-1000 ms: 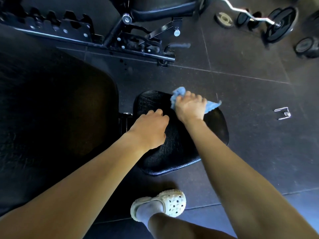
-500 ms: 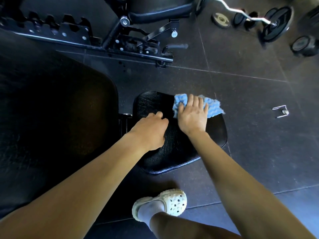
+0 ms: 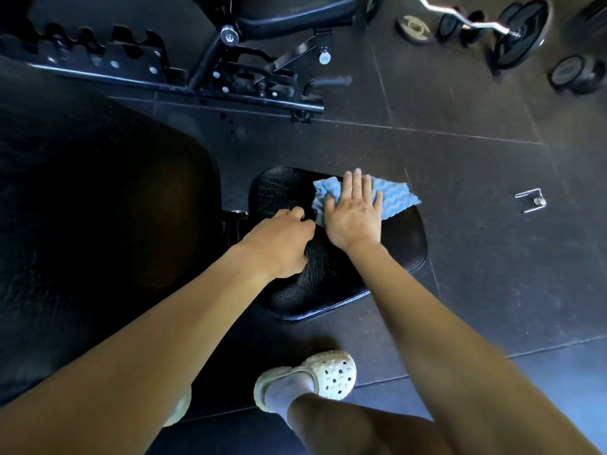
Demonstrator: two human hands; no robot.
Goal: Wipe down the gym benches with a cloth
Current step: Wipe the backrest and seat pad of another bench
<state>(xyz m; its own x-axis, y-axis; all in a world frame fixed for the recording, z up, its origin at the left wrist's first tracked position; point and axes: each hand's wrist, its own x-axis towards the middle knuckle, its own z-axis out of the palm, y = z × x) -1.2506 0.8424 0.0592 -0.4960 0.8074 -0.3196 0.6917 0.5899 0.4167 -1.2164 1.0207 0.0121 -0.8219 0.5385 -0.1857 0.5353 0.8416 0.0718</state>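
Closest to me is my foot in a white clog [image 3: 333,377] on the dark rubber floor [image 3: 476,274], just short of the bench's small black seat pad [image 3: 328,284]. My left hand [image 3: 279,241] rests on the near-left part of that pad with the fingers curled in under the palm, and as far as I can see it's got nothing in it. Right next to it, almost touching, my right hand [image 3: 354,215] is spread out flat, fingers straight and close together, palm pressing down on the blue cloth [image 3: 394,198]. The cloth sits on the far edge of the seat pad, bunched a little by my thumb and poking out past my fingertips and off to their right, with 1 corner hanging just over the pad's rim. Off to the left of both hands is the big black back pad [image 3: 98,224]. Well out to the right of my fingers, a metal spring clip [image 3: 532,201] lies on the floor. Further ahead of my fingers there's a black bench frame [image 3: 203,77], and past that to the right a curl bar [image 3: 460,19] and some loose weight plates [image 3: 413,28].
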